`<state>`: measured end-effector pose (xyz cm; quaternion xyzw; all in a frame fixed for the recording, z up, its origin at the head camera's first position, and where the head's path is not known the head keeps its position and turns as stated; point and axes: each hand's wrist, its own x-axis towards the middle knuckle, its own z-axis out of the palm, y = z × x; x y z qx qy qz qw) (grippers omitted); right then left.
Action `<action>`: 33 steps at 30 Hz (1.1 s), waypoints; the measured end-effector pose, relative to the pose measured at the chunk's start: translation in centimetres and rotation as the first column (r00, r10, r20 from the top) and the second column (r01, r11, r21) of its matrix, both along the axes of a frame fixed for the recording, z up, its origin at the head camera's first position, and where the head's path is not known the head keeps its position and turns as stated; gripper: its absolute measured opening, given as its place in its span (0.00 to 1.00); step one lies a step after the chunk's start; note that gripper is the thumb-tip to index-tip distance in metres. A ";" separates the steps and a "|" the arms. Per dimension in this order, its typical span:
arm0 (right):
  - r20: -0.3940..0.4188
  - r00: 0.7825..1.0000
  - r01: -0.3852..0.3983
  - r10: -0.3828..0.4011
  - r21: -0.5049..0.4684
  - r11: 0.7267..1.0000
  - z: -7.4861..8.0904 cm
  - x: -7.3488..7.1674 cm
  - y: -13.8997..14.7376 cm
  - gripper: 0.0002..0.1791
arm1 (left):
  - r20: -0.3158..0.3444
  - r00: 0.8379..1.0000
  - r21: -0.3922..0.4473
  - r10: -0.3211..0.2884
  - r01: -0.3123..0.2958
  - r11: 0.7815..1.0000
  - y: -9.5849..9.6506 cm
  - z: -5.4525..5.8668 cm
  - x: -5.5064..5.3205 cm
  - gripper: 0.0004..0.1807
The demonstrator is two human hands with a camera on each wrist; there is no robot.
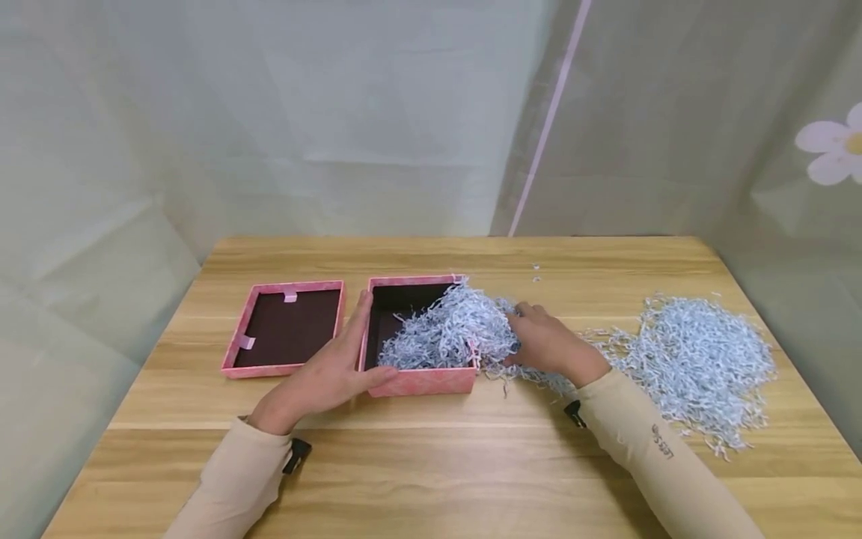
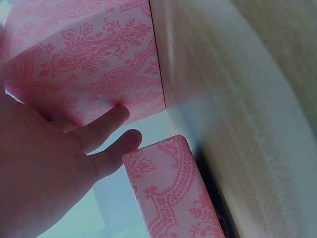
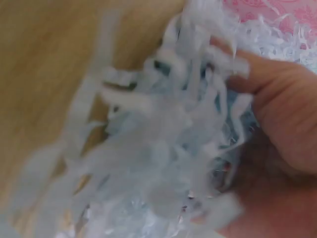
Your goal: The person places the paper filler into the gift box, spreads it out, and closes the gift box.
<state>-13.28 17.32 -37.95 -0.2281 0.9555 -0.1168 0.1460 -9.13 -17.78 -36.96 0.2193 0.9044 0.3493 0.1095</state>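
A pink patterned box (image 1: pixel 424 383) with a dark inside stands open on the table, shredded paper (image 1: pixel 444 333) heaped in its right half and spilling over the right wall. My left hand (image 1: pixel 326 378) lies along the box's left wall, fingers straight, thumb at the front left corner. In the left wrist view, its fingertips press on the floral side. At the box's right wall, my right hand (image 1: pixel 548 344) grips a bunch of pale blue-white shreds (image 3: pixel 158 148), thumb on the box side. Its other fingers are mostly hidden by the paper.
The box lid (image 1: pixel 289 329) lies inside up, left of the box, with two small pink tabs. A large pile of shredded paper (image 1: pixel 700 363) sits at the table's right, a thin trail running toward the box. Loose bits (image 1: pixel 536 278) lie farther back. Curtains (image 1: pixel 337 135) hang behind the table.
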 end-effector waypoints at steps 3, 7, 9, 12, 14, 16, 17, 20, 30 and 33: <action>-0.087 0.996 -0.031 0.027 -0.054 0.998 0.0 -0.4 0.4 0.28 | -0.002 1.000 0.002 0.000 0.000 1.000 0.0 0.0 0.0 0.64; -0.068 0.997 0.019 -0.033 -0.193 0.981 0.4 -0.8 1.7 0.30 | 0.008 1.000 0.014 0.000 0.000 1.000 0.1 -0.2 -0.1 0.64; -0.046 0.995 0.077 -0.093 -0.273 0.959 1.1 -0.9 2.4 0.32 | 0.010 1.000 0.016 -0.001 0.001 1.000 0.2 -0.2 -0.1 0.64; -0.003 0.982 0.175 -0.190 -0.380 0.908 2.8 -1.0 3.1 0.36 | 0.016 1.000 0.018 -0.002 0.001 1.000 0.2 -0.1 -0.1 0.64; 0.014 0.972 0.218 -0.236 -0.437 0.873 4.2 -1.0 3.3 0.39 | 0.018 1.000 0.016 -0.003 0.003 1.000 0.2 0.0 -0.1 0.64; 0.016 0.962 0.246 -0.273 -0.485 0.839 5.7 -1.0 3.1 0.40 | 0.020 1.000 0.020 -0.004 0.003 1.000 0.1 0.1 -0.1 0.63; 0.001 0.958 0.247 -0.285 -0.507 0.826 6.4 -1.0 2.9 0.40 | 0.021 1.000 0.023 -0.004 0.004 1.000 0.1 0.1 -0.1 0.63; -0.035 0.949 0.238 -0.313 -0.572 0.785 8.2 -1.0 1.6 0.39 | 0.018 1.000 0.020 -0.007 0.006 1.000 0.0 0.1 -0.1 0.63; -0.175 0.961 0.041 -0.212 -0.671 0.741 12.2 -1.0 -6.0 0.41 | 0.015 1.000 0.038 -0.015 0.015 0.999 0.1 0.0 -0.1 0.63; -0.251 0.955 -0.045 -0.159 -0.651 0.758 12.5 -1.0 -7.6 0.42 | 0.018 1.000 0.045 -0.017 0.016 0.999 0.3 0.1 -0.1 0.62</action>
